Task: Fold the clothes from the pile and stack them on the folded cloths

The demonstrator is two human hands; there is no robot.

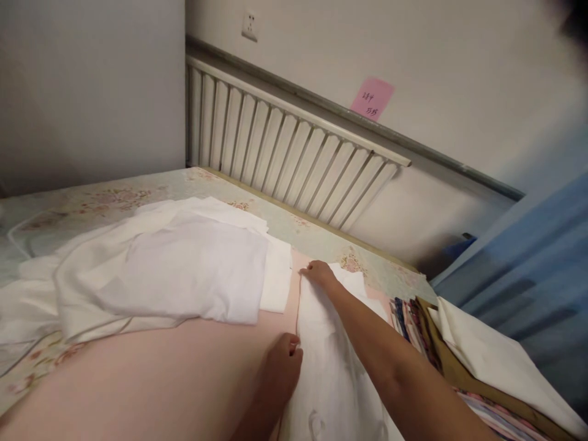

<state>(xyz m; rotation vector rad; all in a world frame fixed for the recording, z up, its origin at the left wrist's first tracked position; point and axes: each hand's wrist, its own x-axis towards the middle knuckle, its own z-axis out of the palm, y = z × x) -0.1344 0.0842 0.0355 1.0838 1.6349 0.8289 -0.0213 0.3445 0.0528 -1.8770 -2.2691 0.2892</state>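
Note:
A pale pink cloth (184, 373) is spread across the table, its right edge running along a white cloth (335, 361). My left hand (285, 362) is closed, thumb and fingers pinching at this edge near the front. Farther along the same edge, my right hand (318, 274) is closed too, with its fingertips on the fabric. Whether the fingers take in the white layer as well is hidden. To the left of my hands, several folded white cloth pieces (197, 266) lie in a loose pile on the pink cloth.
A floral table cover (169, 185) shows around the fabrics. At right is a stack of folded fabrics with a white folded cloth (500, 355) on top. Behind stand a radiator (280, 147) and a wall with a pink note (373, 98). A blue curtain (519, 294) hangs at right.

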